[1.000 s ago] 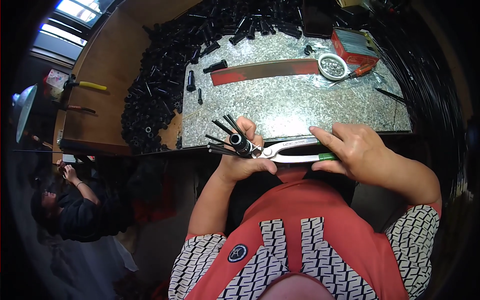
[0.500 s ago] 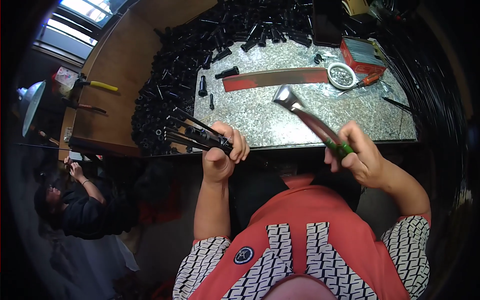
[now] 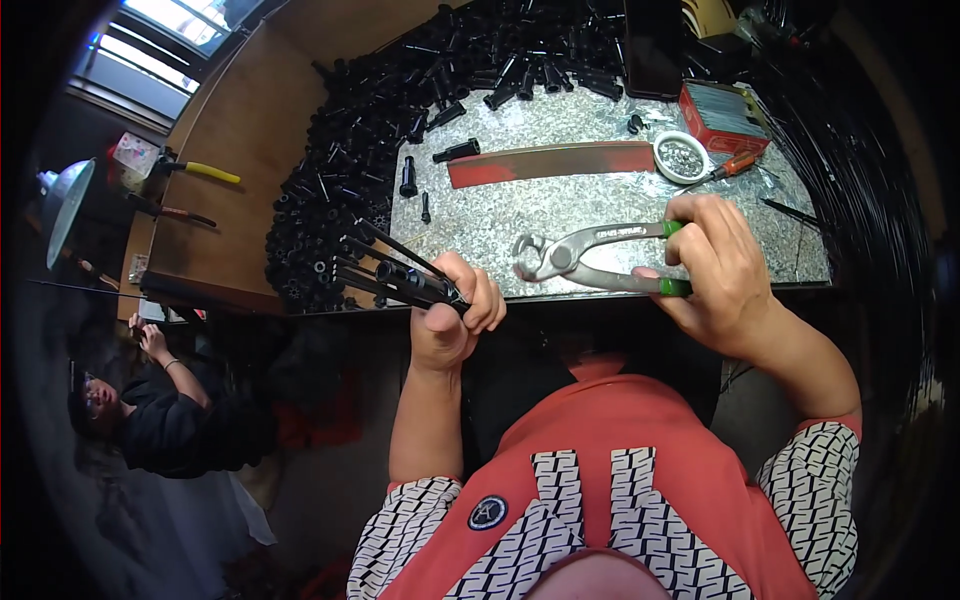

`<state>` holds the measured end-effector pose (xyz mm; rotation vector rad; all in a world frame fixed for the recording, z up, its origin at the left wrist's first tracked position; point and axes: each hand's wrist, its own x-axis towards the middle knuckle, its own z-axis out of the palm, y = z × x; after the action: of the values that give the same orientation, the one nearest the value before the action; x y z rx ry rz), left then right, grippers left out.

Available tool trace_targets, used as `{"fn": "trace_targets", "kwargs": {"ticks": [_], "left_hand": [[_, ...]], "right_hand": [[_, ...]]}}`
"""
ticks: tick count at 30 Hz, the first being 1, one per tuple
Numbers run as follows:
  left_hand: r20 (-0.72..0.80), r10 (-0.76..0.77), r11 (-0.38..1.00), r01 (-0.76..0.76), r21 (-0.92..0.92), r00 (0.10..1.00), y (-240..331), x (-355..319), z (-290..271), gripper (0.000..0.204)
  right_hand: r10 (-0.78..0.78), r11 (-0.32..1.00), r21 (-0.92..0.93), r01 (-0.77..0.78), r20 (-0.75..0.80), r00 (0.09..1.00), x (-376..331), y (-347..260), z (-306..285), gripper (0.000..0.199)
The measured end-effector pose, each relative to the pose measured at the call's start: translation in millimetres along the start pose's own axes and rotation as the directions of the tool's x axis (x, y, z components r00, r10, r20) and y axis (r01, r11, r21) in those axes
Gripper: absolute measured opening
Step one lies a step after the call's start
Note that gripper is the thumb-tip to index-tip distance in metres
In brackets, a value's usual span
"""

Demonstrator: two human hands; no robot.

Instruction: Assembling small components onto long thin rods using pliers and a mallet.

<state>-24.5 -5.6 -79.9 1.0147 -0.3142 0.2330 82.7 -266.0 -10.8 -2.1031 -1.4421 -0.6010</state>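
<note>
My left hand is closed around a bundle of thin black rods gathered about a black plastic tube fitting. Their ends stick out to the left over the bench's front edge. In my right hand is a pair of end-cutting pincers with green grip ends. Its handles are spread and its jaws face left toward the bundle, apart from it. The pincers hang over the front of the speckled worktop.
A large heap of black plastic fittings covers the bench's left and back. Behind the pincers lies a reddish strip; a white bowl of small metal bits, screwdriver and red box stand right. A co-worker sits at far left.
My right hand has turned the pincers so they point left toward the left hand, with the handles now spread. The left hand has barely moved.
</note>
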Motion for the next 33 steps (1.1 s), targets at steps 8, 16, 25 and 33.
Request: {"fn": "trace_targets", "kwargs": {"ticks": [8, 16, 25, 33], "left_hand": [[-0.199, -0.034, 0.977, 0.074, 0.198, 0.979, -1, -2, 22, 0.032], [-0.233, -0.045, 0.977, 0.091, 0.194, 0.972, -1, -1, 28, 0.029], [-0.272, -0.048, 0.92, 0.149, 0.363, 0.961, -7, -4, 22, 0.045], [-0.306, -0.042, 0.909, 0.164, 0.383, 0.951, -9, -1, 24, 0.048]], "right_hand": [[-0.151, 0.917, -0.382, 0.114, -0.066, 0.986, 6, -1, 4, 0.034], [-0.206, 0.848, -0.515, 0.127, -0.098, 0.974, 11, 1, 4, 0.03], [-0.268, 0.861, -0.469, 0.196, -0.092, 0.959, 13, -6, 4, 0.026], [-0.34, 0.816, -0.52, 0.252, -0.079, 0.937, 12, -2, 3, 0.018]]}}
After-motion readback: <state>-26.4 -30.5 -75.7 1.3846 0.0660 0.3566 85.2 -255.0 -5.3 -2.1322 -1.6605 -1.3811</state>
